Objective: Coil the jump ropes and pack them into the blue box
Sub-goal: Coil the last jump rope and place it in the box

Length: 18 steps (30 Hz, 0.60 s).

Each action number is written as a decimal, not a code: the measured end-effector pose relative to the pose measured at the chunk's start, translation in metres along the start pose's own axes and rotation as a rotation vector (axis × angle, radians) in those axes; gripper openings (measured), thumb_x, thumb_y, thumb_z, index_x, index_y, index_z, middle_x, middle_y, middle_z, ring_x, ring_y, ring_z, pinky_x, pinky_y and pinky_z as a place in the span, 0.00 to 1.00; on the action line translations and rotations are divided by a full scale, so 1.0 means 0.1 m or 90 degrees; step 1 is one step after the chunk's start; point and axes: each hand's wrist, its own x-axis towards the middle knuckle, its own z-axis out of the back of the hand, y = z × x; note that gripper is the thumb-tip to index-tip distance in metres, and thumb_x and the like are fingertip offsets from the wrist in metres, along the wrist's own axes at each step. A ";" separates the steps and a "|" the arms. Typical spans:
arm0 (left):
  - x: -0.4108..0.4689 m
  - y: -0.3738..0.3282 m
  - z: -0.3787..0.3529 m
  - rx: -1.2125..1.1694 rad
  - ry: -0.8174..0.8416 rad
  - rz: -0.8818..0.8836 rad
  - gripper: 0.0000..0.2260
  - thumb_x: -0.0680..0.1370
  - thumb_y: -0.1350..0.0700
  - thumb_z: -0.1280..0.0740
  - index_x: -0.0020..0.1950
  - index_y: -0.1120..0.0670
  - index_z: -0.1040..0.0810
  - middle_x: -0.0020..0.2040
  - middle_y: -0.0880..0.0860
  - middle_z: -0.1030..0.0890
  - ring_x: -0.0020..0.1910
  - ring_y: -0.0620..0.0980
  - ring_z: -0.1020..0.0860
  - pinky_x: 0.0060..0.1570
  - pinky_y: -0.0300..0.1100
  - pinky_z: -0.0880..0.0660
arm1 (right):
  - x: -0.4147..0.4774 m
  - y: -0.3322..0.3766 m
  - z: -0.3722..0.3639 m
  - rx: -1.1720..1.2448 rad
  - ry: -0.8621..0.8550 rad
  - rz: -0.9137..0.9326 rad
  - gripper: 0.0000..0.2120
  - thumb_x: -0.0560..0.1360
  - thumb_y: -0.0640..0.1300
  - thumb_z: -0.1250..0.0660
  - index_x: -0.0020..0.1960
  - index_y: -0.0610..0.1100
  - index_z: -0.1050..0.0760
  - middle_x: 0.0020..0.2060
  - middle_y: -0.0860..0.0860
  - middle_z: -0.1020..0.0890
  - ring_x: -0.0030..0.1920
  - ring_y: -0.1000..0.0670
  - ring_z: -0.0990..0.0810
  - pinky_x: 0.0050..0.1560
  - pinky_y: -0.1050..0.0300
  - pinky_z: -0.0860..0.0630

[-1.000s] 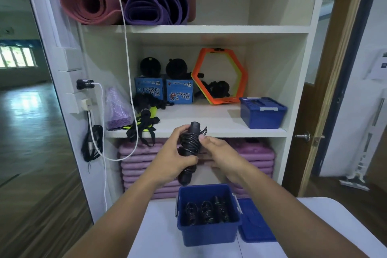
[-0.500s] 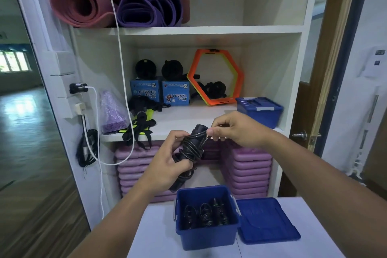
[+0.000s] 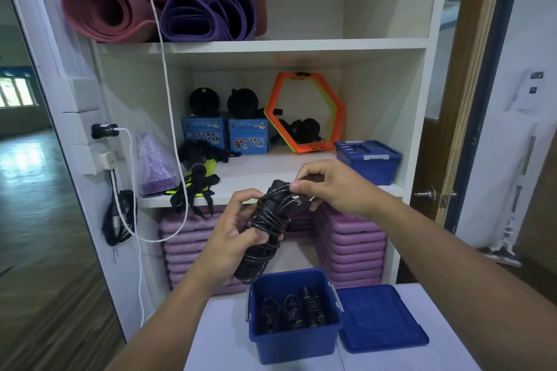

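1. Now the left hand (image 3: 232, 238) is wrapped round the lower part of the jump rope (image 3: 268, 220), a black bundle of handles wound with cord. It is held in the air just above and behind the open blue box (image 3: 294, 343). The right hand (image 3: 328, 187) pinches the cord at the top of the bundle.
2. Probably the weakest point is that pinched cord. If the fingers let go before it is tucked under a turn, the springy cord could unwind and the coil would need redoing.
3. Pulling too hard could drag turns off the top of the handles, since the winding looks uneven there.
4. Coiled ropes (image 3: 291, 313) already stand side by side in the box, so room looks tight. A fat or loose bundle may catch on the rim or knock its neighbours over.
5. The box seems to sit near the far edge of the worktop (image 3: 223, 340), so a hard push downward might shift it. Its lid (image 3: 379, 319) lies just beside it on the right.
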 end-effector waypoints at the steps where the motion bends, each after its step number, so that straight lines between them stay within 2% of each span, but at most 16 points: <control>1: 0.01 0.00 0.01 -0.019 -0.001 -0.001 0.25 0.64 0.60 0.30 0.59 0.47 0.28 0.45 0.58 0.16 0.40 0.55 0.17 0.40 0.44 0.21 | -0.02 -0.03 -0.04 0.040 -0.006 -0.006 0.11 0.77 0.44 0.30 0.46 0.35 0.21 0.35 0.45 0.20 0.38 0.49 0.20 0.39 0.57 0.19; 5: -0.01 0.03 0.03 -0.060 -0.028 0.015 0.24 0.64 0.67 0.33 0.58 0.53 0.30 0.44 0.55 0.16 0.35 0.53 0.17 0.35 0.41 0.22 | -0.09 -0.22 -0.21 0.186 0.003 -0.080 0.09 0.76 0.41 0.32 0.46 0.34 0.21 0.35 0.42 0.21 0.36 0.49 0.20 0.40 0.60 0.19; 7: -0.01 0.05 0.04 -0.077 -0.036 0.021 0.24 0.64 0.67 0.33 0.58 0.50 0.28 0.45 0.54 0.16 0.36 0.53 0.18 0.35 0.43 0.21 | -0.12 -0.32 -0.32 0.260 0.049 -0.126 0.08 0.78 0.40 0.35 0.43 0.38 0.21 0.32 0.43 0.21 0.36 0.49 0.19 0.42 0.59 0.19; 9: 0.00 0.05 0.05 -0.073 -0.033 0.017 0.25 0.62 0.61 0.31 0.58 0.44 0.23 0.47 0.57 0.17 0.39 0.55 0.18 0.38 0.46 0.21 | -0.13 -0.37 -0.40 0.327 0.069 -0.147 0.11 0.79 0.39 0.37 0.40 0.41 0.20 0.30 0.46 0.20 0.36 0.49 0.19 0.45 0.58 0.19; 11: 0.01 0.06 0.06 -0.066 -0.029 0.010 0.27 0.62 0.58 0.30 0.59 0.41 0.22 0.48 0.57 0.17 0.41 0.56 0.18 0.40 0.47 0.21 | -0.12 -0.36 -0.40 0.333 0.075 -0.148 0.11 0.80 0.39 0.37 0.40 0.41 0.22 0.30 0.48 0.19 0.36 0.50 0.19 0.46 0.58 0.19; 13: 0.01 0.05 0.06 -0.075 -0.019 0.010 0.29 0.62 0.61 0.31 0.62 0.42 0.23 0.49 0.57 0.17 0.42 0.56 0.17 0.41 0.47 0.21 | -0.09 -0.31 -0.37 0.317 0.066 -0.146 0.09 0.80 0.39 0.37 0.42 0.40 0.23 0.31 0.48 0.18 0.34 0.52 0.19 0.42 0.61 0.20; 16: 0.01 0.05 0.06 -0.090 0.014 0.017 0.34 0.66 0.68 0.37 0.70 0.45 0.30 0.52 0.58 0.17 0.44 0.59 0.16 0.43 0.49 0.20 | -0.04 -0.28 -0.26 0.293 -0.009 -0.134 0.06 0.72 0.43 0.30 0.42 0.40 0.21 0.32 0.46 0.18 0.33 0.50 0.21 0.37 0.61 0.22; 18: 0.02 0.06 0.06 -0.117 0.033 0.030 0.36 0.65 0.67 0.36 0.73 0.48 0.31 0.58 0.61 0.19 0.51 0.66 0.18 0.49 0.56 0.21 | -0.02 -0.29 -0.20 0.273 -0.076 -0.135 0.09 0.69 0.43 0.26 0.42 0.38 0.22 0.30 0.45 0.19 0.32 0.50 0.22 0.34 0.62 0.24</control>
